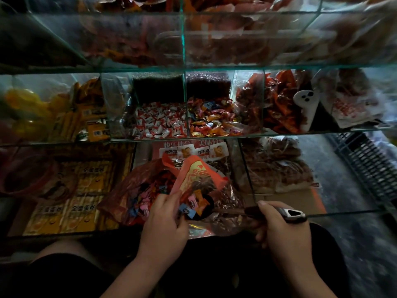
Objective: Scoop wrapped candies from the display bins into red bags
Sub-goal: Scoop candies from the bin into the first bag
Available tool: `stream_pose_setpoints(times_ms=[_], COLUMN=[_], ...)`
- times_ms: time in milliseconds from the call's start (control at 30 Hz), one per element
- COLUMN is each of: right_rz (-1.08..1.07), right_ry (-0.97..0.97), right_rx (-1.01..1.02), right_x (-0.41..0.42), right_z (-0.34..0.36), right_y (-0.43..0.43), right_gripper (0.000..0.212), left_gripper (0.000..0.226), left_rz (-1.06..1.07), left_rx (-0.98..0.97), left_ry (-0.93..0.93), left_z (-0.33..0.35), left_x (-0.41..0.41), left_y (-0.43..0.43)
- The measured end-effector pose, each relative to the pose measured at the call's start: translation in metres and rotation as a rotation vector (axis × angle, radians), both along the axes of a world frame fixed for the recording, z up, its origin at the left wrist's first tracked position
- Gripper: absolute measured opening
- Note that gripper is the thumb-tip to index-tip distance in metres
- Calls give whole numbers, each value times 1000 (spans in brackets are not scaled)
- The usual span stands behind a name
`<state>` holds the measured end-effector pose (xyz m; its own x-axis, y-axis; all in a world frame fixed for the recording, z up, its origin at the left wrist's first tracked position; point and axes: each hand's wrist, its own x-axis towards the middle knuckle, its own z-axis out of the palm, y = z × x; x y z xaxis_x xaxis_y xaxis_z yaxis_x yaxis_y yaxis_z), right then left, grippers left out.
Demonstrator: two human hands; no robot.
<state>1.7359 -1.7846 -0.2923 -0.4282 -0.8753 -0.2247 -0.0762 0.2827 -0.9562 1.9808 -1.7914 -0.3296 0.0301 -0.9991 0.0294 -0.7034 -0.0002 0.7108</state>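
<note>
the red bag point(199, 179) sits low in the middle, in front of the lowest glass compartment point(247, 168), close to the person's knees point(71, 259). it is of thin, crumpled plastic. one side has a yellow print and stands up, and the rest spreads to the left, half transparent. inside it lie many small wrapped candies point(144, 203) in pink, blue and orange.

the left hand point(163, 220) has its thumb and fingers curled and pinches the printed edge of the bag, holding the mouth up. the right hand point(283, 231) is closed around the dark handle of a scoop point(296, 215), with the thumb lying on top. the dark bowl of the scoop is at the mouth of the bag and carries a few candies.

left of the bag, flat yellow packets point(86, 190) lie in rows in the next compartment. one shelf higher, a bin of red-and-white candies point(159, 123) stands beside a bin of mixed colour candies point(210, 119), with a glass wall between them. further left are yellow and orange packs, further right red snack packs point(277, 104). the top shelf holds more reddish packs, blurred behind glass. at the right, a black crate point(369, 164) stands on a grey floor point(343, 190).
</note>
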Motion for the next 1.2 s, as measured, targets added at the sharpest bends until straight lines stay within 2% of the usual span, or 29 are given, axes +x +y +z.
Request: stream_pose_setpoints(times_ms=[200,300,433,600,833,967,1067,1200], right_rz=[3,-21,-65,-56,-11,-47,-72,-79], right_ry=[-29,-73,-79,-88,-102,-124,-143,-144], right_rx=[-86,-116,-171,-210,-267,-290,-286,-298], right_x=[-19,-27,-34,-33,-21,-21,-25,-30], right_z=[12,22,43,64,70,71,75,84], right_y=[11,19,29,36,32,31,31,36], right_gripper=[16,11,13,20,31,31,35,36], left_gripper=[61,62,67,78,70,63,62,61], left_rz=[34,-21,-111,-195,-221,-195,-252,-220], left_rx=[-79,-128,-90,7,30,-63,-137,-129], left_ry=[-74,-121,-131,-274,-462,-574,-475,-382], left_z=[14,21,25,28,34,42,48,49], left_x=[-8,-16,-28,-36,-44,-49,-57,-63], left_y=[-1,-7,-19,-39,-53,-48,-50,-60])
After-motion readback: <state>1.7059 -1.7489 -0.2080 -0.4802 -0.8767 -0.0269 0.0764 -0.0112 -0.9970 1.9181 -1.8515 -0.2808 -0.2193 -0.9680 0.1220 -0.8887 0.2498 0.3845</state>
